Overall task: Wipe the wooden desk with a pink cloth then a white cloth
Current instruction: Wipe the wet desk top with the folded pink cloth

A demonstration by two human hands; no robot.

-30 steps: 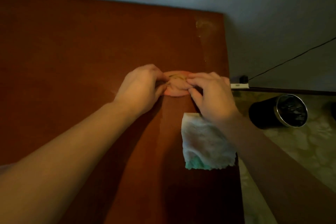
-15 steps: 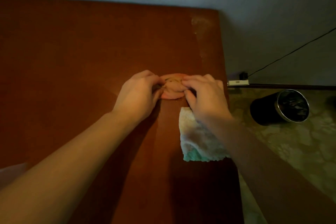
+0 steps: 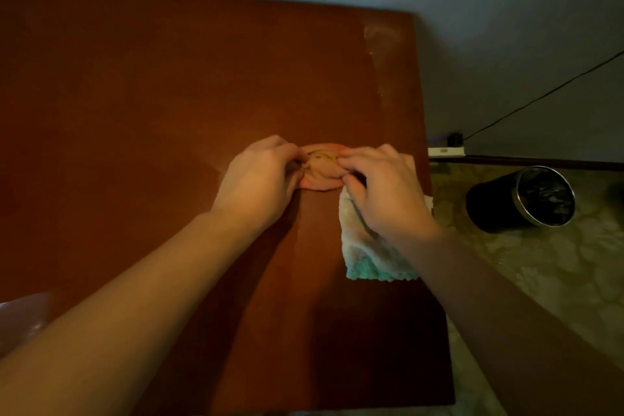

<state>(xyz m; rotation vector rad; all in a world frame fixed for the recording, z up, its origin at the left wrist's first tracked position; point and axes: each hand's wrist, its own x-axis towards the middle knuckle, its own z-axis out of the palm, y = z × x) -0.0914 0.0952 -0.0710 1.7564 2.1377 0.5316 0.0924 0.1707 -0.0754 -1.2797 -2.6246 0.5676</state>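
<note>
Pink cloth (image 3: 320, 170) is sitting bunched on the wooden desk (image 3: 169, 94), and I am watching 2 hands pinching it between them. The left hand (image 3: 260, 179) is gripping its left side, the right hand (image 3: 385, 192) its right side, fingers curled. The white cloth (image 3: 368, 253), teal along 1 edge, is lying on the desk partly under the right hand, nearer me than the grip. A dark bin (image 3: 520, 199) is standing well right of the grip.

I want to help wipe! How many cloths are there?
2. A crumpled pink cloth is pinched between the left hand and right hand. A white cloth with a teal edge lies by the wooden desk's right edge, partly under that hand.
</note>
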